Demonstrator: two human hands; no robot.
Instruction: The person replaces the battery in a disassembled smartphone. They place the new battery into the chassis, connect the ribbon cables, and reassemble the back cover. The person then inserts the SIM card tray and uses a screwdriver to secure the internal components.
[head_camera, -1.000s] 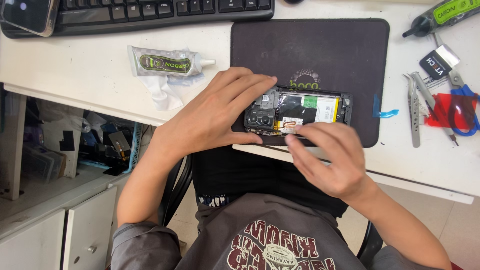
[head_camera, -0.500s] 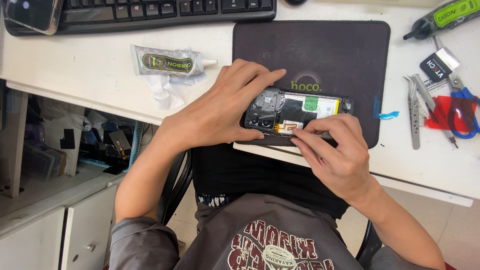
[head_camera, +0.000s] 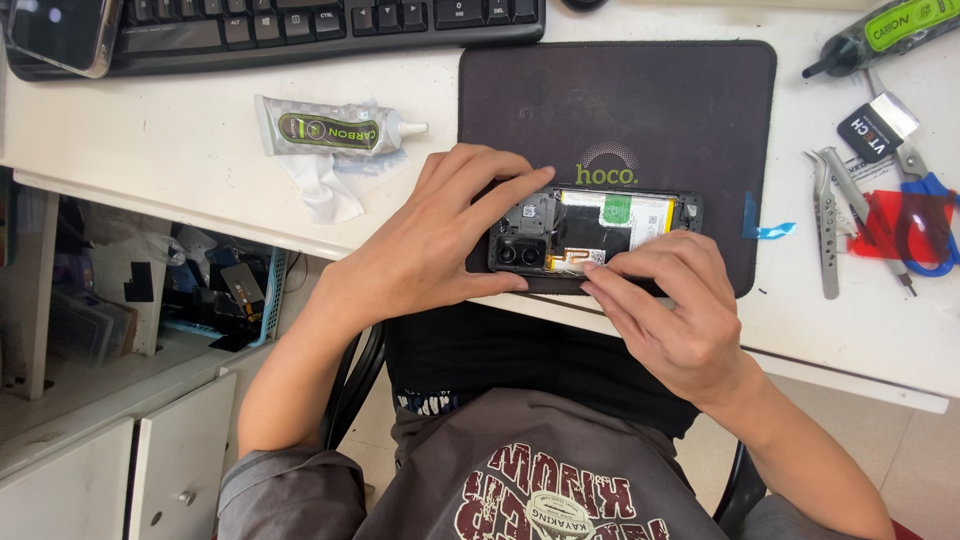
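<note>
An opened phone (head_camera: 600, 228) with its back cover off lies on a dark work mat (head_camera: 620, 110), showing its battery, circuit board and camera modules. My left hand (head_camera: 430, 240) grips the phone's left end, fingers over the top edge and thumb under the bottom edge. My right hand (head_camera: 670, 310) rests on the phone's lower edge, its fingertips pressing on a small part near the orange flex strip by the battery. The phone's near edge is hidden under my right fingers.
A glue tube (head_camera: 335, 130) on crumpled plastic lies left of the mat. A black keyboard (head_camera: 300, 25) and another phone (head_camera: 55, 35) sit at the back. Tweezers (head_camera: 825, 220), blue-handled scissors (head_camera: 925, 215), a red sheet and a green-labelled tube (head_camera: 885, 30) lie right. The white desk edge (head_camera: 200, 220) runs near.
Both hands and the phone have shifted slightly on the mat. My right fingertips have slid a little along the phone's lower edge towards the battery.
</note>
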